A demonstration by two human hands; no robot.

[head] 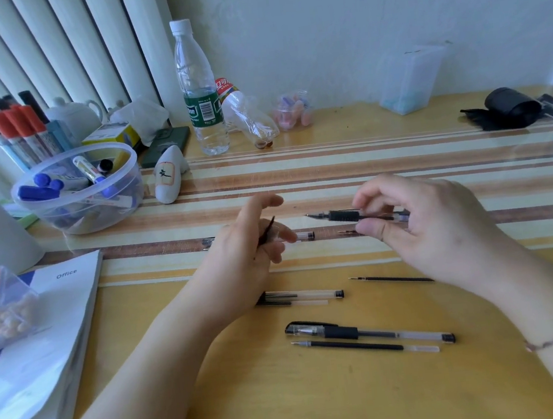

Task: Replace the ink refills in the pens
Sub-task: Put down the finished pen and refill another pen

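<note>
right hand [432, 226]: thumb and fingers pinch an uncapped pen [355, 216] mid-barrel, just behind the black rubber grip; pen held above the table, roughly level, tip pointing left
left hand [248, 247]: fingers loosely curled round a small dark piece [268, 231], probably the pen cap, can't tell for sure; index finger extended, not touching the pen
gap: pen tip and left hand near, not touching
table [255, 401]: yellow wood, striped runner across the middle
under hands: clear pen barrel [302, 236] lying on the runner, partly hidden by left hand
near side: second clear barrel [305, 297], loose thin refill [391, 279] right of it
nearest: capped pen [368, 333] with a refill [363, 347] lying just beside it
left edge: tub of markers [76, 190], Office book [37, 357]
back: water bottle [199, 90] upright
</note>
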